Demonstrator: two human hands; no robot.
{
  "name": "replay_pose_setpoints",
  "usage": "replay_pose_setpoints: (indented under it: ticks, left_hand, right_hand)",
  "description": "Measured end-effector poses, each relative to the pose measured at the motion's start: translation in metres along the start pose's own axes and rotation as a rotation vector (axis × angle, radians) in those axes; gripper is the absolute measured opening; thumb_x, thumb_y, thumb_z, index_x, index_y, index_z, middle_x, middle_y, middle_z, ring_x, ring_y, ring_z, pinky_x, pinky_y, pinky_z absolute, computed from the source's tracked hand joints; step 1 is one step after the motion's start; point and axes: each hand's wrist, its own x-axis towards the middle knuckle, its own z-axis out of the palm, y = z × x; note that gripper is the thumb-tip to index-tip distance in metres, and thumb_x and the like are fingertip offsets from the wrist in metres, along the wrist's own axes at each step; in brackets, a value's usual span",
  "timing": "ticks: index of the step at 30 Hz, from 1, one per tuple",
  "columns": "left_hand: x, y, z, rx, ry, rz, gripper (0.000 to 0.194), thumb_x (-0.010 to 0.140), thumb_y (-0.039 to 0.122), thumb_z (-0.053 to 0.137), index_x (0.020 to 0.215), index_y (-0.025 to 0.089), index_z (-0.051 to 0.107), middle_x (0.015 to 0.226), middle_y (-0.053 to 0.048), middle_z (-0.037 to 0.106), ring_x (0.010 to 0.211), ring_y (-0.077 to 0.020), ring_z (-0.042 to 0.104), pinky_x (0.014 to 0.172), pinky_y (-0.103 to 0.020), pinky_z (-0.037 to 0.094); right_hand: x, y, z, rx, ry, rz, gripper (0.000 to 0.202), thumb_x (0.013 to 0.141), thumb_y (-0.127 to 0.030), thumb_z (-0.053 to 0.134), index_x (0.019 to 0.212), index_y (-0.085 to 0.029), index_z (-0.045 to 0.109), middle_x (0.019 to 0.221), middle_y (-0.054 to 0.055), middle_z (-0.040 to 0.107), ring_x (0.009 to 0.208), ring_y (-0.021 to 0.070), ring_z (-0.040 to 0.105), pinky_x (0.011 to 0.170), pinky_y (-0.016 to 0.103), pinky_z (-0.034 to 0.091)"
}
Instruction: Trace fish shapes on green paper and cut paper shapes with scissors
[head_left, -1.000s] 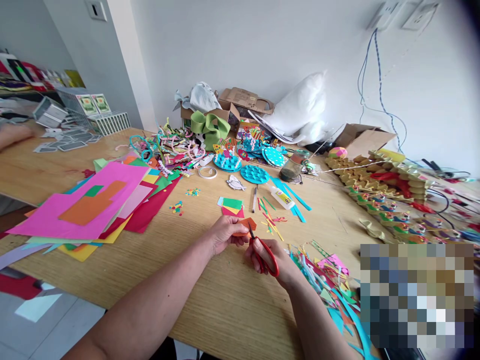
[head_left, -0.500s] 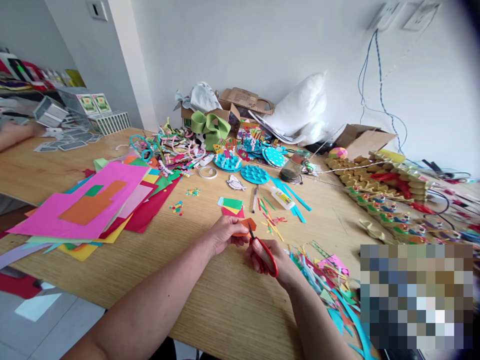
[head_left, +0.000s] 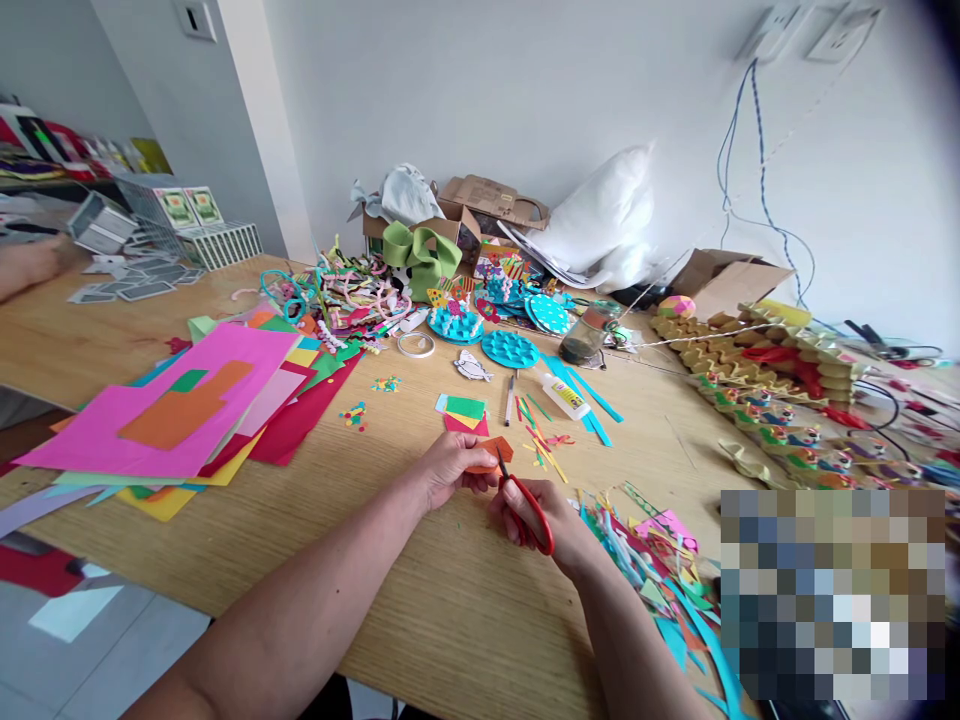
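My left hand (head_left: 457, 465) pinches a small piece of orange paper (head_left: 498, 450) between thumb and fingers, over the middle of the table. In my right hand (head_left: 544, 520) is a pair of red-handled scissors (head_left: 541, 520), with my fingers in the loops and the dark blades at the paper's right edge. Just beyond my hands lie small green and red paper pieces (head_left: 465, 409), a pen (head_left: 511, 398) and thin coloured paper strips (head_left: 546, 450). A glue bottle (head_left: 564, 395) lies on its side near blue strips (head_left: 592, 400).
Stacked coloured paper sheets (head_left: 247, 380) cover the left side of the table (head_left: 420, 620). Paper scraps (head_left: 660, 560) lie by my right forearm. At the back are blue discs (head_left: 510, 349), a glass jar (head_left: 589, 335) and cardboard boxes (head_left: 491, 195). Another person's hand (head_left: 37, 262) rests far left.
The scissors have shifted very slightly against the orange paper. My left hand keeps its hold in nearly the same place, and the things on the table have not moved.
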Motion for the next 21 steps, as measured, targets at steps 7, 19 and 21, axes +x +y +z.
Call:
replay_pose_setpoints:
  ticks: [7,19,21]
  left_hand:
    - [-0.0002,0.0002,0.0004,-0.001,0.008,0.000,0.023,0.054,0.027,0.070,0.069,0.012,0.061,0.054,-0.003,0.062,0.045,-0.0089,0.052,0.046,-0.020,0.033]
    - [-0.0003,0.0012,0.0001,0.001,-0.002,0.003,0.023,0.055,0.027,0.071,0.069,0.012,0.061,0.054,-0.002,0.062,0.047,-0.0092,0.052,0.047,-0.020,0.034]
    - [-0.0004,0.0013,0.0001,0.002,-0.007,0.005,0.023,0.055,0.027,0.071,0.069,0.012,0.061,0.054,-0.002,0.062,0.047,-0.0093,0.052,0.047,-0.020,0.034]
  right_hand:
    - [-0.0008,-0.0004,-0.0002,0.003,0.001,-0.001,0.061,0.075,-0.072,0.053,0.070,-0.012,0.062,0.046,-0.001,0.050,0.040,0.0079,0.040,0.042,0.022,0.029]
    - [0.0022,0.0062,-0.0009,0.029,0.005,-0.010,0.059,0.075,-0.070,0.056,0.070,-0.012,0.063,0.045,-0.002,0.050,0.039,0.0076,0.041,0.040,0.021,0.028]
    - [0.0023,0.0067,-0.0011,0.031,0.011,-0.014,0.057,0.074,-0.069,0.058,0.069,-0.012,0.062,0.045,-0.002,0.050,0.039,0.0076,0.041,0.040,0.021,0.027]
